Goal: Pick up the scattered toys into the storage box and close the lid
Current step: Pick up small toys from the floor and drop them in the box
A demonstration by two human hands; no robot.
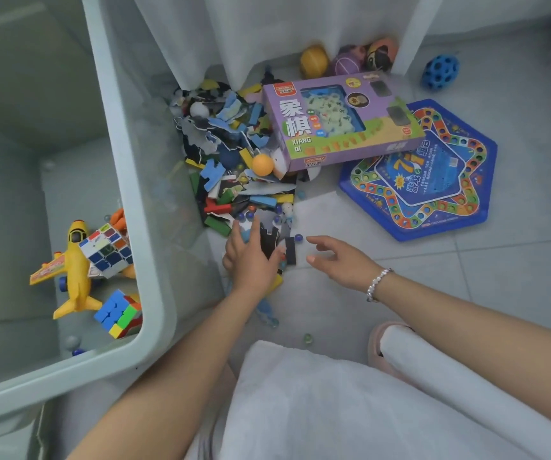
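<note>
Head view: purple box (340, 124) reads "XIANG QI".

Grey tiled floor (516, 260) w/ thin grout lines; white sheer curtain (267, 31) hangs at back.
</note>
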